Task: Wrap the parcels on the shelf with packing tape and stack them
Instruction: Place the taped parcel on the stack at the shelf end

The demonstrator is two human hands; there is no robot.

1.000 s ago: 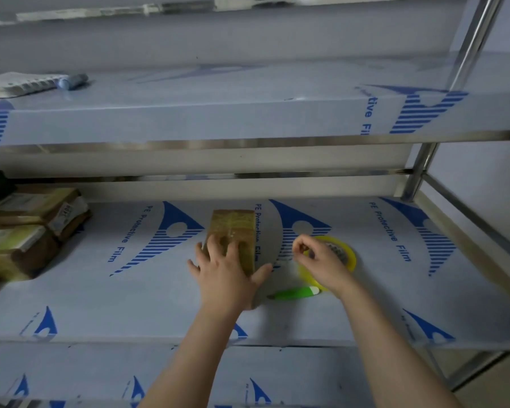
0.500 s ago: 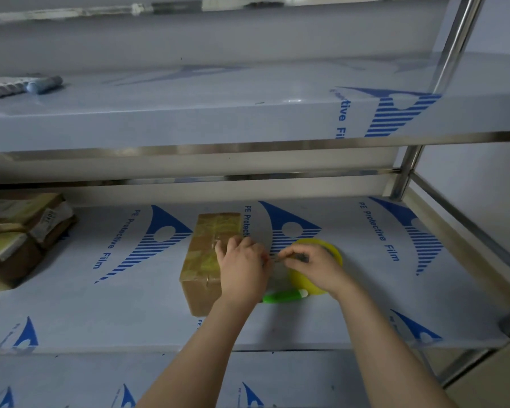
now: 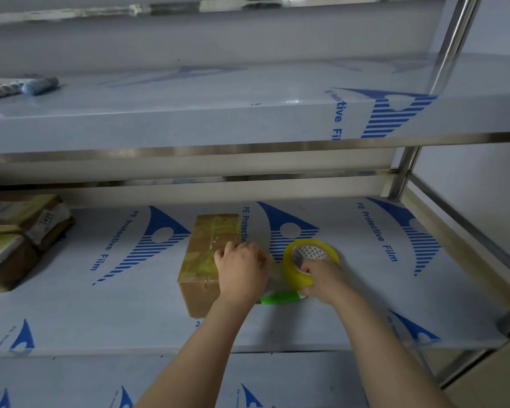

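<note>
Parcel [image 3: 202,260], brown and tape-banded, lies mid-shelf [image 3: 71,304]. Left hand [image 3: 242,270] sits on its right edge, fingers curled over the side, grip closed on parcel. Right hand [image 3: 326,279] grips tape roll [image 3: 295,273], tilted, just right of parcel. Green tool [image 3: 280,298] lies just near of the roll. Other parcels [image 3: 18,231] stacked far left.

left hand [image 3: 242,269]: was bare, knuckles and fingers uncovered.
right hand [image 3: 326,278]: was bare as well.
left forearm [image 3: 200,357]: was bare to the view's near edge.
right forearm [image 3: 386,348]: was equally bare.
</note>
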